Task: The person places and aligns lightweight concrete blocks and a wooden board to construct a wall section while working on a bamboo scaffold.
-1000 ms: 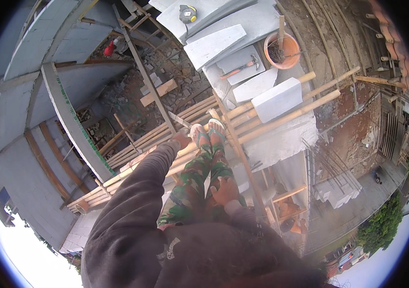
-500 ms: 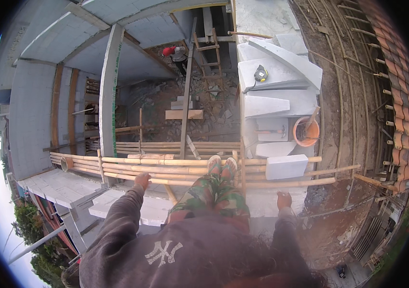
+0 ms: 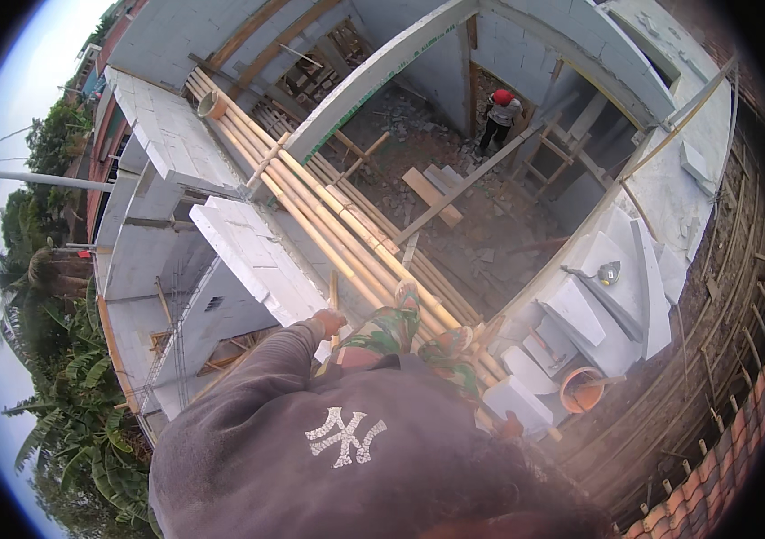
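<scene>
Head | left hand (image 3: 329, 321) on white block wall (image 3: 256, 260) (beside bamboo poles (image 3: 346, 225))

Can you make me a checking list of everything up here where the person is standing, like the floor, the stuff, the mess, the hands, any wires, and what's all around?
Surface: long pale bamboo poles laid side by side as a walkway over the room, beside a wall top of white blocks.
Job's things: left hand rests near the white blocks; right hand is low by a loose white block.
Clutter: orange bucket, trowel, rubble on the ground floor below.
Hands: whether either grips anything cannot be told.
Cables: nothing seen.
Surroundings: a person in a red helmet far below, green trees outside, red roof tiles.
</scene>
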Available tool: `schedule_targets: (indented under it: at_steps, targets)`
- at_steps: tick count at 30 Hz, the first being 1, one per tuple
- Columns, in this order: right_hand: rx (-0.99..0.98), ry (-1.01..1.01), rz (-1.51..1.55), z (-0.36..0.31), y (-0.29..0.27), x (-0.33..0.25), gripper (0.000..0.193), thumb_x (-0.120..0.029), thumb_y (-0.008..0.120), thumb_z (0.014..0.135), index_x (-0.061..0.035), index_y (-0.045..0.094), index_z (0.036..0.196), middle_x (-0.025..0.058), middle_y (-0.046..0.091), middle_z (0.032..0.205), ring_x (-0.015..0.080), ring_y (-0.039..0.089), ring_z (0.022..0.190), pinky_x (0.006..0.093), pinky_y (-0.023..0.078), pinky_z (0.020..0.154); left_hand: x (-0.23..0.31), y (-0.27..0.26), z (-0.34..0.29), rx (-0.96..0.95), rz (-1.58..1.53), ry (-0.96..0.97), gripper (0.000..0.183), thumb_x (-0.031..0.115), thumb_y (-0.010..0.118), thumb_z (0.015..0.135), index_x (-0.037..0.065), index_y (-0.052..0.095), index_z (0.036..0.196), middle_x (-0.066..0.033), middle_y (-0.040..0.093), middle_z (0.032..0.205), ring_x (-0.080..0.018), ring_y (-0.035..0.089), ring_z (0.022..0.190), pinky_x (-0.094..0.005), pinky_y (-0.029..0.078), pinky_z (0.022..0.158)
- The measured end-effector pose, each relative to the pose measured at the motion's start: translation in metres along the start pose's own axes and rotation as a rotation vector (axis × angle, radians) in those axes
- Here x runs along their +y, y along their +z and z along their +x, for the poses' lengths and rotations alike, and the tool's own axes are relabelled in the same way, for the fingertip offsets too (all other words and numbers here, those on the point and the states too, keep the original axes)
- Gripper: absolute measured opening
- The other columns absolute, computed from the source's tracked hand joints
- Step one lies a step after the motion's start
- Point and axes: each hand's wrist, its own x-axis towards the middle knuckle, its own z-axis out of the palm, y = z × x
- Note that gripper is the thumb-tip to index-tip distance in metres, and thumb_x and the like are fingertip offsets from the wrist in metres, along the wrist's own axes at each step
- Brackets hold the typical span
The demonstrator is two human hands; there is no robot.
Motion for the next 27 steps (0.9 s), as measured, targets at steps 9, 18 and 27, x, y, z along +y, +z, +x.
schedule_targets:
  at_steps: [9,18,27]
  targets:
    - [-0.152,-0.260,-0.179,0.036,0.075,-0.142,0.058,-0.037,0.064,0.096,-0.0071,0.051,0.144,0.0205,0.063,0.125,0.0352,0.068,0.098,0.0482,0.054,0.073,-0.041,0.023,-0.059,0.151,-0.215,-0.259,0.058,0.013,0.082,0.080,0.014,0.065,0.136,-0.0144,0.068,0.135,-0.0347,0.064,0.126,-0.0451,0.053,0.103]
    - [-0.354,-0.302,-0.262,0.021,0.148,-0.221,0.050,-0.034,0.064,0.097,-0.0068,0.057,0.138,0.0164,0.065,0.110,0.0284,0.067,0.084,0.0391,0.052,0.059,-0.065,0.051,-0.051,0.162,-0.906,-0.422,0.038,0.015,0.055,0.104,0.017,0.062,0.142,-0.0043,0.062,0.144,-0.0205,0.070,0.116,-0.0416,0.062,0.094]
    - [-0.255,-0.267,-0.457,-0.081,0.228,-0.209,0.058,-0.035,0.065,0.097,-0.0045,0.049,0.144,0.0189,0.059,0.134,0.0378,0.062,0.117,0.0512,0.052,0.089,-0.073,0.012,-0.077,0.372,-1.717,-0.761,0.032,0.027,0.059,0.100,0.012,0.069,0.128,-0.0066,0.071,0.120,-0.0206,0.069,0.109,-0.0451,0.061,0.084]
